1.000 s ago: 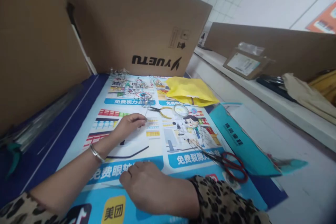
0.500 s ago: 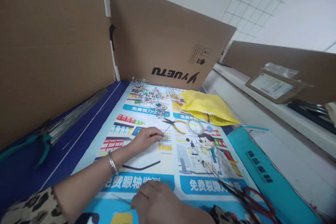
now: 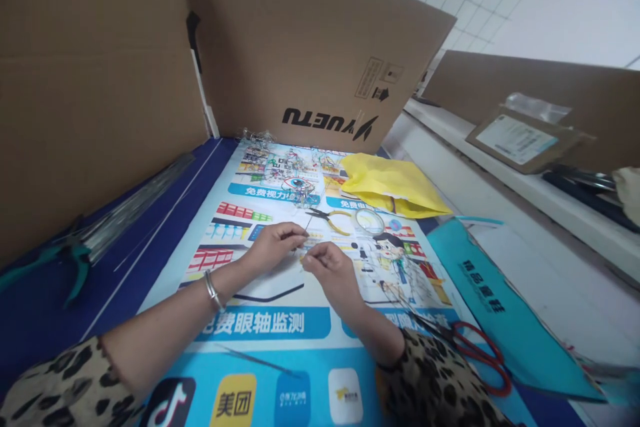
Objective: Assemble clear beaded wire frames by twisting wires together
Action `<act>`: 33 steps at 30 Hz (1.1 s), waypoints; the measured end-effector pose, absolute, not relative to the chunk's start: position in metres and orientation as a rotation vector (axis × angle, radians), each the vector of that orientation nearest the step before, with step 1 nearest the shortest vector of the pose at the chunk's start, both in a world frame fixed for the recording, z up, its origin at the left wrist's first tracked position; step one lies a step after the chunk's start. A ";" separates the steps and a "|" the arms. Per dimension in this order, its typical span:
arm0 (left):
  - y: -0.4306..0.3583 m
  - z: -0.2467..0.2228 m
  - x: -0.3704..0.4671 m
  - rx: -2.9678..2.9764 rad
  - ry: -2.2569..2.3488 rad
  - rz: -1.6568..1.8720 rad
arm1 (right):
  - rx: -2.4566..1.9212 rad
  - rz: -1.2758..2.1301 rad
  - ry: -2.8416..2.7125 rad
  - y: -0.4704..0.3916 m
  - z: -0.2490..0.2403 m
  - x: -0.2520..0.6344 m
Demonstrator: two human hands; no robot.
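Note:
My left hand (image 3: 274, 245), with a silver bangle at its wrist, pinches a thin dark wire (image 3: 309, 223) over the printed mat (image 3: 280, 290). Facing it closely, my right hand (image 3: 336, 278) has thumb and forefinger pressed together by the wire's lower end; whatever is between them is too small to make out. A slim, pointed metal tool (image 3: 257, 359) lies nearer to me on the mat's blue strip. Just beyond my hands are yellow-handled pliers (image 3: 336, 220) and a clear roll of tape (image 3: 369, 221).
Red-handled scissors (image 3: 480, 350) lie at my right forearm, beside a teal box flap (image 3: 490, 293). A yellow pouch (image 3: 395, 183) and tangled wire pieces (image 3: 303, 193) lie farther back. Teal-handled pliers (image 3: 75, 267) and straight wires (image 3: 140, 203) are at left. Cardboard walls (image 3: 310, 53) stand behind.
My right hand has moved forward from the near edge up to my left hand. The slim metal tool it was at now lies on the mat. The view has tilted slightly down.

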State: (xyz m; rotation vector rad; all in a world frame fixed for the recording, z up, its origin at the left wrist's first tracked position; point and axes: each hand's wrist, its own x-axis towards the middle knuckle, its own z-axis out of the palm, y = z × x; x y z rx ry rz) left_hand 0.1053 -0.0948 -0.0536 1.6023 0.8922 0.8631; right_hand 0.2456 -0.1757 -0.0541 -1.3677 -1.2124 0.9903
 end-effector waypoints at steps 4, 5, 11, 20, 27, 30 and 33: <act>-0.096 -0.053 0.106 1.621 0.896 0.833 | -1.361 0.981 -1.251 -0.168 -0.067 0.250; -0.095 -0.054 0.106 1.626 0.894 0.830 | -1.361 0.978 -1.256 -0.167 -0.068 0.250; -0.093 -0.057 0.107 1.645 0.855 0.824 | -1.341 0.953 -1.315 -0.165 -0.070 0.252; -0.091 -0.057 0.104 1.600 0.861 0.828 | -1.346 0.705 -2.115 -0.202 -0.039 0.230; -0.089 -0.059 0.104 1.573 0.855 0.849 | -1.186 0.598 -2.745 -0.234 -0.032 0.212; -0.090 -0.057 0.103 1.612 0.859 0.840 | -1.197 0.524 -2.826 -0.240 -0.030 0.208; -0.091 -0.054 0.102 1.667 0.927 0.818 | -1.152 0.467 -2.907 -0.244 -0.024 0.205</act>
